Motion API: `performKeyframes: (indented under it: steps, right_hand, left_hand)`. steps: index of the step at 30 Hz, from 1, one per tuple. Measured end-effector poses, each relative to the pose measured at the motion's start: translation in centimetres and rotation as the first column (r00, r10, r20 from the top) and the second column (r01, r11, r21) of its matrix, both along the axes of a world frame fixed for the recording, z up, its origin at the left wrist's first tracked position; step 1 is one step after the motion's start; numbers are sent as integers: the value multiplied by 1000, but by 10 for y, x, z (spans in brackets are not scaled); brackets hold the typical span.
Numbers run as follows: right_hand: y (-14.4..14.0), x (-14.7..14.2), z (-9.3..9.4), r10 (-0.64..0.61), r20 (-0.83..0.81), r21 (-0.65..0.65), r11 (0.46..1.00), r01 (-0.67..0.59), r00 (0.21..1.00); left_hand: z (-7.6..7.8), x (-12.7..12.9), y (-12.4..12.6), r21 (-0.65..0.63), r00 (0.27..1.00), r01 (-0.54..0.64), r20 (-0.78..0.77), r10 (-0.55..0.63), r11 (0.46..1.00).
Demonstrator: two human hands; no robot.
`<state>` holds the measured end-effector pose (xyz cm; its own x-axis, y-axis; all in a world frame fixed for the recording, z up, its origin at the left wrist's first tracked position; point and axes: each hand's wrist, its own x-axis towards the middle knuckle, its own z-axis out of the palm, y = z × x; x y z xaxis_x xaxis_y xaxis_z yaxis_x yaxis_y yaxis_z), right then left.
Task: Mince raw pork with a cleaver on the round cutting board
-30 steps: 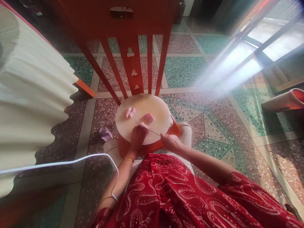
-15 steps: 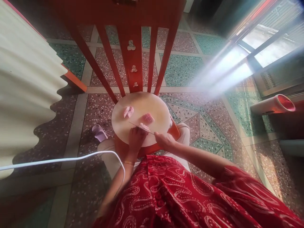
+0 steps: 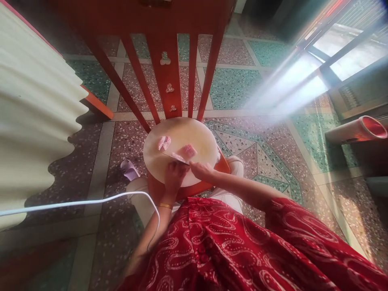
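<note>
A round pale cutting board (image 3: 197, 131) rests on the seat of a red chair (image 3: 169, 81). On it lie pink pieces of meat: one pair (image 3: 164, 142) at the left, one chunk (image 3: 190, 150) in the middle. My left hand (image 3: 173, 176) presses on a piece of meat (image 3: 177, 157) at the board's near edge. My right hand (image 3: 202, 171) grips a thin knife (image 3: 174, 158) whose blade runs leftward across that piece, just above my left fingers.
A corrugated cream sheet (image 3: 33, 121) stands at the left. A white cable (image 3: 91, 202) runs across the terrazzo floor (image 3: 266, 145) toward my left arm. A pink slipper (image 3: 129, 169) lies left of the chair. A red-rimmed tube (image 3: 357, 130) lies at the right near a bright window.
My right hand has slid left with the knife, drawing the blade across the piece under my left hand. The camera shifted slightly.
</note>
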<state>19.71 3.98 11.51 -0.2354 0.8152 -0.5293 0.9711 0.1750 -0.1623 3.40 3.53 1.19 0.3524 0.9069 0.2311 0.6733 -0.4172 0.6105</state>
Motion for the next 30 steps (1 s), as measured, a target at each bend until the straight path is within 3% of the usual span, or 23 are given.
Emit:
performKeyframes:
  steps: [5, 10, 16, 19, 26, 30]
  right_hand:
    - [-31, 41, 14, -107, 127, -2, 994, 108, 986]
    - [-52, 24, 27, -61, 90, 10, 998, 61, 994]
    - [-71, 19, 26, -76, 131, -62, 995, 85, 988]
    - [-63, 13, 26, -86, 151, -71, 993, 98, 985]
    - [-8, -24, 18, -56, 31, -61, 997, 58, 998]
    - [-23, -6, 26, -78, 64, -107, 991, 84, 995]
  left_hand:
    - [1, 2, -2, 81, 995, -92, -36, 95, 992]
    - [12, 2, -4, 175, 997, -55, -47, 64, 983]
    - [12, -1, -4, 180, 994, -29, -102, 48, 983]
    - [8, -2, -3, 162, 995, -20, -92, 35, 987]
    - [4, -3, 0, 146, 995, 2, -104, 13, 989]
    - [5, 0, 1, 161, 994, 7, -113, 11, 987]
